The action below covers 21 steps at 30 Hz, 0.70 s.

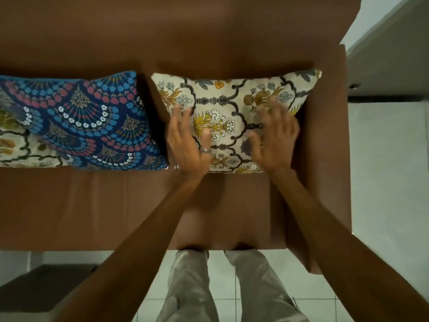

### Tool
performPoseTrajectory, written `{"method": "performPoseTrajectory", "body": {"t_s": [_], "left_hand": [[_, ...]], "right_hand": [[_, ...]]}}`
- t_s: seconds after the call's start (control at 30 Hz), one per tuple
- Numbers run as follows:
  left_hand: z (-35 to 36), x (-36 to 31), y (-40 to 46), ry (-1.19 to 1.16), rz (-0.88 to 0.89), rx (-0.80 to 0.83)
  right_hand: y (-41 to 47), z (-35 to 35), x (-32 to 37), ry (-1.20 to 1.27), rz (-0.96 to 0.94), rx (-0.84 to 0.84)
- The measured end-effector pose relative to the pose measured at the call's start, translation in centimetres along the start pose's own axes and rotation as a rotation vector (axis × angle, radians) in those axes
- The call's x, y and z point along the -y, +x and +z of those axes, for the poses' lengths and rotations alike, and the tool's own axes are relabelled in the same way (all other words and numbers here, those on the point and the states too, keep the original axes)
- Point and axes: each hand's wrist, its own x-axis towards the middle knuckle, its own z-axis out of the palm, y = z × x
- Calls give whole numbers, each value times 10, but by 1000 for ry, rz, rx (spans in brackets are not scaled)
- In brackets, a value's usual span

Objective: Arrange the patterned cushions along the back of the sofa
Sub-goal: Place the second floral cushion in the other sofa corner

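Both hands lie flat and open on the cream flower-print cushion (234, 108), with no grip around anything; the fingers are spread and only press. One is the left hand (188, 140), wearing a ring, and the other is the right hand (274, 138), which looks blurry. That cushion leans on the back of the brown sofa (162, 38), at about 1 o'clock, close to the armrest. At 9 o'clock is a blue cushion with red and blue fan shapes (92, 122), nearby but apart. I think this step is patting it straight. Next, both hands should lift away gently.
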Motion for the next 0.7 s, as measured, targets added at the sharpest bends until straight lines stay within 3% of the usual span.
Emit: {"method": "performPoseTrajectory", "body": {"t_s": [0.03, 0.1, 0.2, 0.27, 0.33, 0.4, 0.43, 0.53, 0.6, 0.7], "left_hand": [[12, -1, -8, 116, 96, 72], [33, 9, -1, 320, 155, 156], [50, 29, 44, 445, 26, 70], [41, 42, 67, 278, -101, -51], [19, 53, 62, -87, -241, -42], [-4, 66, 35, -403, -476, 185], [-13, 76, 23, -455, -573, 345], [-21, 112, 5, -324, -637, 793], [-14, 115, 13, -214, -684, 879], [-11, 107, 21, -247, -750, 802]], "right_hand": [[-6, 11, 2, -99, -119, 97], [1, 27, -7, -180, -167, 153], [40, 36, -31, -142, 107, 20], [62, 33, -52, 70, 241, -156], [58, 23, -71, 492, 324, -194], [37, 10, -91, 888, 470, 31], [24, 4, -100, 962, 582, 216], [-3, 3, -111, 823, 756, 743], [-3, 16, -111, 825, 708, 833], [8, 13, -88, 840, 727, 729]]}}
